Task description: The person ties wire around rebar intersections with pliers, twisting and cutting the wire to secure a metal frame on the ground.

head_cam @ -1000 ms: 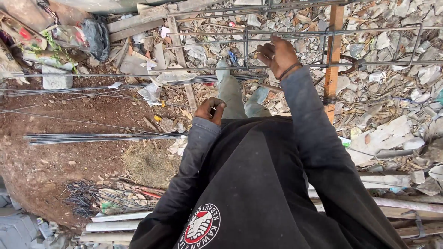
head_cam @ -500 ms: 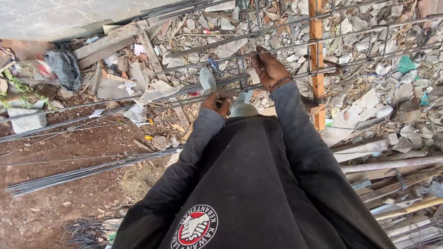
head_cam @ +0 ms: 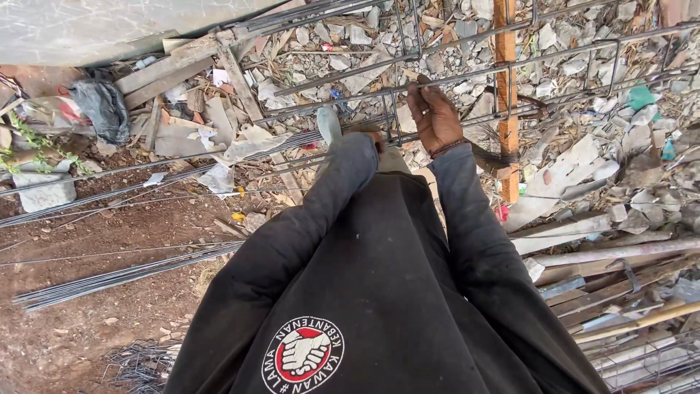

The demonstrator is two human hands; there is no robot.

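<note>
A long rebar cage [head_cam: 467, 73] of grey steel bars and square stirrups lies across rubble in front of me. My right hand [head_cam: 434, 115] reaches forward and closes its fingers over one of the cage's long bars beside a stirrup. A beaded band sits on that wrist. My left hand [head_cam: 375, 136] is at the same bar just to the left. It is almost wholly hidden by its black sleeve, so its grip cannot be made out. My black sweatshirt fills the lower middle of the view.
An orange wooden post [head_cam: 505, 109] crosses the cage right of my right hand. Long loose steel rods [head_cam: 109, 279] lie on the brown soil at left, with a tangle of thin wire [head_cam: 138, 365] below. A black plastic bag [head_cam: 102, 109], planks and broken stone surround the cage.
My left hand has moved from my chest out to the cage bar. My right hand has come down from the higher bar and now grips near the left one.
</note>
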